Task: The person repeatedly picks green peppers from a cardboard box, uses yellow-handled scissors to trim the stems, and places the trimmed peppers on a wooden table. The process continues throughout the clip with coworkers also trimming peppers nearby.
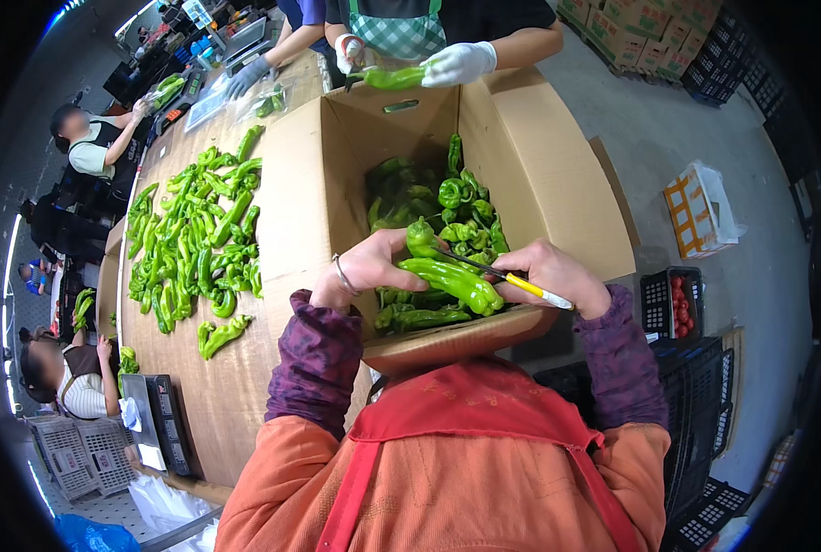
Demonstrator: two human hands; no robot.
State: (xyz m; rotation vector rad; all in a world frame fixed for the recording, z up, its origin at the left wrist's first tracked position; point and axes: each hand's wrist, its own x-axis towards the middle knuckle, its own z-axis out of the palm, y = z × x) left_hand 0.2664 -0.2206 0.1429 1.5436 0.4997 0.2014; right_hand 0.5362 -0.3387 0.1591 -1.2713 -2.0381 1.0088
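Over the near end of an open cardboard box [548, 172], my left hand [381, 262] grips green peppers [452, 279], one curved upward and one long, at their left side. My right hand [541, 272] is closed on a slim tool with a yellow and white handle [531, 286]; its dark, thin metal part reaches across the peppers. What kind of tool it is, I cannot tell. Many green peppers [462, 200] lie inside the box below my hands. A large pile of green peppers [189, 234] is spread on the wooden table at the left.
Across the box, a person's gloved hands [458, 63] hold a long pepper and a cutting tool. Beside them another person's gloved hand [248, 76] rests near plastic bags. A scale [158, 421] stands at the near left. Right of the box, a black crate [655, 300] holds tomatoes.
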